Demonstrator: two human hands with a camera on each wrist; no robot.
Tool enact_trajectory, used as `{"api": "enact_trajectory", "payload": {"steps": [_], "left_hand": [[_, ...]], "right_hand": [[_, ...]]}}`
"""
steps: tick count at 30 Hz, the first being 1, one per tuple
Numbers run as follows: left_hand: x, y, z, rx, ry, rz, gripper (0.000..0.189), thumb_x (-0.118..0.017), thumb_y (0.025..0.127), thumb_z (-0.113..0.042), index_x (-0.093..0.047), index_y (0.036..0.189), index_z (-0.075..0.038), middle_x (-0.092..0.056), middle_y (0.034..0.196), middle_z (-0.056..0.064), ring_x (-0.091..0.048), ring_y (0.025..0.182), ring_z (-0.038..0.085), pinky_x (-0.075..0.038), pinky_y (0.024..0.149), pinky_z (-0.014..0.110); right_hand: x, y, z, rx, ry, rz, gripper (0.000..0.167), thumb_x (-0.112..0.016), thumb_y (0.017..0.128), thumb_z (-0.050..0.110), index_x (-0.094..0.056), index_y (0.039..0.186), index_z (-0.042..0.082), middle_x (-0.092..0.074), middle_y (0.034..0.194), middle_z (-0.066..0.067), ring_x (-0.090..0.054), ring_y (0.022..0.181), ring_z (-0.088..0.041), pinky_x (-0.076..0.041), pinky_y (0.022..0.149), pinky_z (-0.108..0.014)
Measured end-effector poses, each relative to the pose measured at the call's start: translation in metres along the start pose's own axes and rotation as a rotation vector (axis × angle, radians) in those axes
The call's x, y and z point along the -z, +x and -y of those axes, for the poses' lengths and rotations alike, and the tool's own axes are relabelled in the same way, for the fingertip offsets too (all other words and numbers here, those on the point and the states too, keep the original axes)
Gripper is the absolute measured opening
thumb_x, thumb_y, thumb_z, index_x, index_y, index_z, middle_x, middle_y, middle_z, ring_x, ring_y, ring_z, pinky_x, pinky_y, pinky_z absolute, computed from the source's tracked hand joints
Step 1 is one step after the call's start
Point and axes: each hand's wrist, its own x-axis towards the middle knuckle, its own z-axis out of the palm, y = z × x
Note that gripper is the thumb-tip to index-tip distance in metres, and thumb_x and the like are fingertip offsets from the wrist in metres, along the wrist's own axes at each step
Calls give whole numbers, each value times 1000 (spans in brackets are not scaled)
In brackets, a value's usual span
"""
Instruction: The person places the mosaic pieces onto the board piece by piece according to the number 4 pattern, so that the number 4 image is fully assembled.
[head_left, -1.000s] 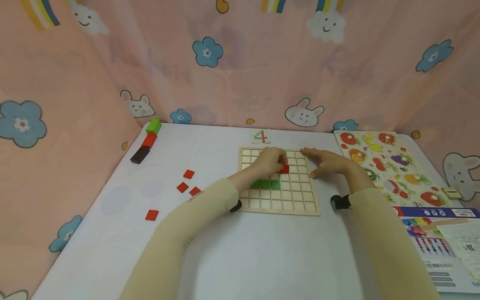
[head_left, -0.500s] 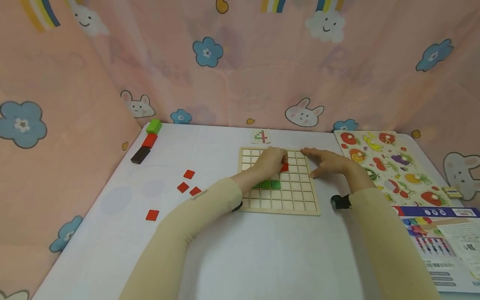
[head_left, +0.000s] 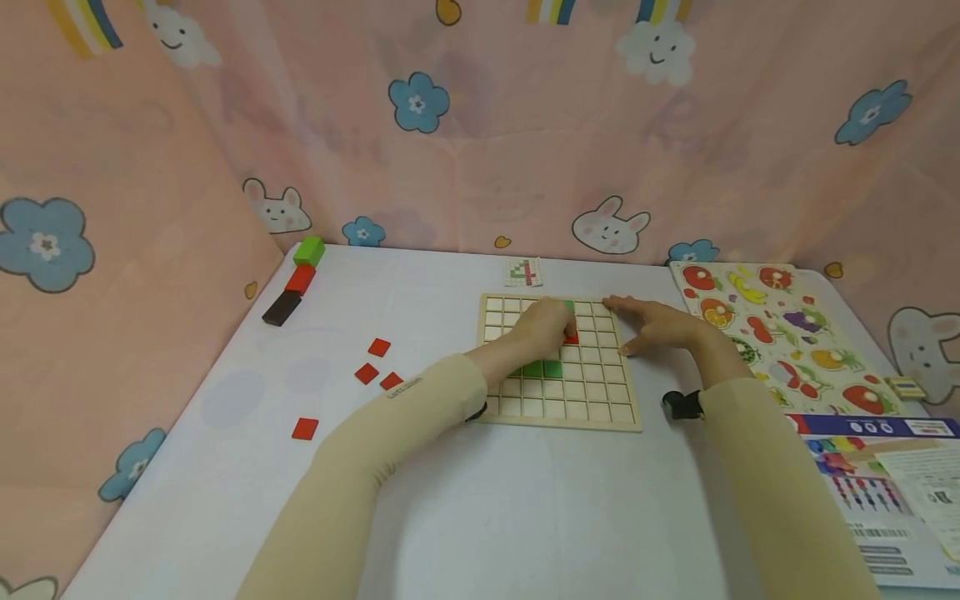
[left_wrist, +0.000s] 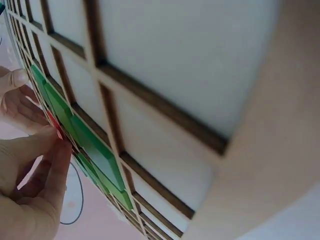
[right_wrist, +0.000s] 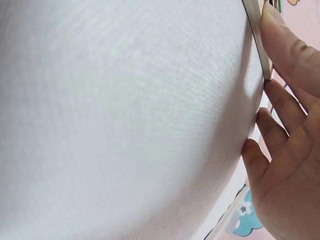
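The left hand (head_left: 542,327) is over a wooden grid board (head_left: 570,426). Its thumb and a fingertip pinch a red square tile (left_wrist: 55,124) at one of the cells, as the left wrist view shows. Green tiles (head_left: 553,369) sit in the grid below that hand, partly covered by it. Another green tile (head_left: 568,306) shows in the board's top row, just beyond the knuckles. The right hand (head_left: 656,323) spreads its fingers at the board's right side. Its thumb touches the board's edge (right_wrist: 259,40) in the right wrist view.
Loose red tiles (head_left: 379,347) lie on the white table left of the board. Green, red and black blocks (head_left: 281,308) line the far left edge. A small pattern card (head_left: 522,272) lies behind the board. At right are a fruit puzzle board (head_left: 787,333) and a printed box (head_left: 877,500).
The left hand has shifted slightly over the red tile, its fingers coming lower onto it. Green in the top row now shows beyond the hand. The right hand stays where it was.
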Motion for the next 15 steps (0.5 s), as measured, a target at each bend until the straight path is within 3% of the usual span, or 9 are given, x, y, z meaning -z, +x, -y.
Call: {"api": "enact_trajectory", "payload": {"steps": [3,7,11,15], "left_hand": [[1,-1,3,-7,-38,36,25,-61,93,-2,-75,112,-10,-73,120,4,-65,119,19,-52,100,29],[10,-1,16,-73,-84,80,26,-65,92,-8,-72,117,-12,-69,119,6,-63,112,18,-53,95,30],[36,-3,41,-123,-148,143,30,-66,93,-10,-69,122,-11,-68,118,8,-62,107,21,-52,92,33],[66,-15,77,-99,-182,193,30,-65,93,-11,-68,123,-10,-69,115,10,-63,108,23,-52,93,35]], "right_hand": [[0,0,0,-2,-1,1,97,-80,80,28,-23,158,16,-7,166,-19,-1,153,-46,-5,119,-68],[1,1,-2,4,-2,1,97,-79,80,27,-22,158,16,-7,166,-19,0,153,-47,-4,119,-69],[0,2,-3,8,0,8,97,-79,80,27,-22,158,17,-7,167,-18,0,153,-46,-4,118,-69],[-1,3,-3,9,-2,9,97,-79,80,27,-22,158,16,-6,167,-17,-1,153,-45,-5,119,-68]]}}
